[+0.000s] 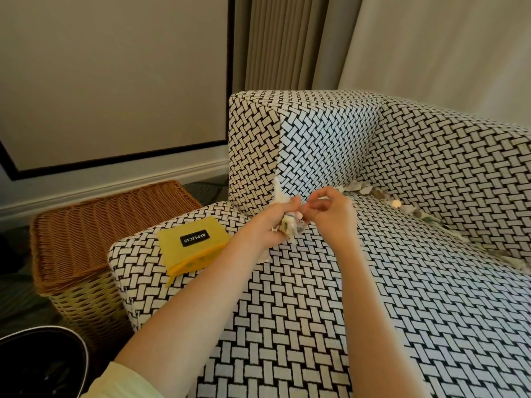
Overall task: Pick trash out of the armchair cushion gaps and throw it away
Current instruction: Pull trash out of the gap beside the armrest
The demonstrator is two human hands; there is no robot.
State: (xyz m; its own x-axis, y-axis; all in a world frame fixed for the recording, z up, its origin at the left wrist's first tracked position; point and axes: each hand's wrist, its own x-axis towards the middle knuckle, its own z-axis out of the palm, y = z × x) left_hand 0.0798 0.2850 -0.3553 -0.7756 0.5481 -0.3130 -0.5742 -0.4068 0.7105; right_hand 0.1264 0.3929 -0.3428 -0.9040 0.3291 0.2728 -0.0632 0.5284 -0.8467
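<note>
1. Step in hand: gathering. The left hand (267,225) grips a wad of trash (290,228) (crumpled paper bits, mostly white) above the seat cushion (402,297), near frame centre.
2. The right hand (336,211) sits just at 3 o'clock of the left one. Its fingers are curled, and thumb and fingertips pinch at the top of the wad. It looks like it is adding a scrap, but the scrap itself is too small to tell.
3. The task is far from done. Leftover trash (382,195) lines the back gap of the armchair (445,156), from 1 o'clock of the hands down along the gap toward 4 o'clock at the frame edge.
4. Next move, my guess: either dump the wad or reach back to the gap at 1 o'clock for more. The left fist looks nearly full, so dumping seems due.
5. The likely drop spot is a black bin (43,330) at 8 o'clock, bottom-left corner (only partly in view).
6. Around: a yellow pouch (195,239) lies on the armrest (149,271) at 9 o'clock, and a wicker basket (94,225) with its lid closed stands beyond it on the floor.
7. In the way: the armrest and pouch lie between the hands and the bin, so the carry must go over them, and loose scraps could fall out.
</note>
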